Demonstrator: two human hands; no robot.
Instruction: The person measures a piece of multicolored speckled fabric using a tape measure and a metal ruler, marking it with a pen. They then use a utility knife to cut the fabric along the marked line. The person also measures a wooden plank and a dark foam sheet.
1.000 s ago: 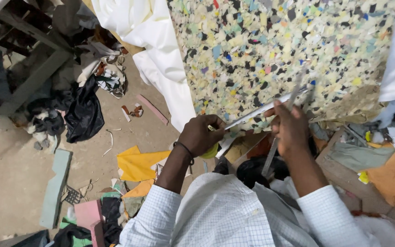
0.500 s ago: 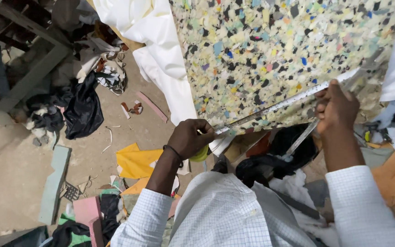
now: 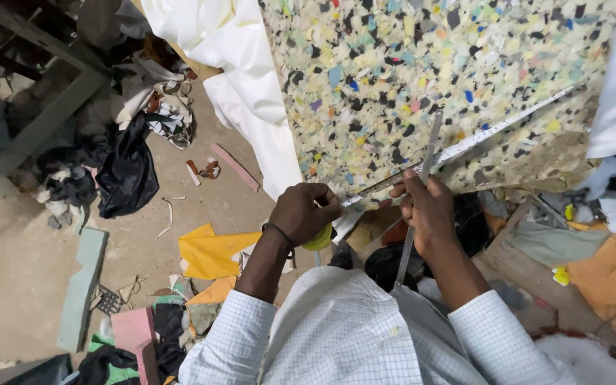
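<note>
Foam: a thick slab of rebonded foam (image 3: 429, 85), pale yellow flecked with blue, black and pink chips, fills the upper middle of the view; its near edge runs just above the two hands.
Tape: a white flexible measuring tape (image 3: 465, 146) lies stretched along the slab's near edge, rising toward the far right corner, apparently so that a length can be read off the foam.
Left hand: the left hand (image 3: 304, 212) is closed in a fist at the tape's near end, by the slab's near left corner; a yellow-green rounded thing (image 3: 320, 239), likely the tape's case, shows under the fingers. The grip seems meant to pin that end in place.
Right hand: the right hand (image 3: 429, 210) is curled round a long thin grey metal blade or rod (image 3: 422, 185), held nearly upright across the tape, its upper end lying on the foam and its lower end pointing toward the body. The fingertips also press on the tape at that spot, as if to fix a point on it.
Sleeves: both arms wear a white checked shirt (image 3: 344, 335).
Floor: a dusty concrete floor (image 3: 8, 285) on the left bears yellow fabric scraps (image 3: 208, 249), a black cloth heap (image 3: 126, 171) and a pale green foam strip (image 3: 80, 285).
Cloth: white sheeting (image 3: 240, 71) hangs beside the slab's left edge.
</note>
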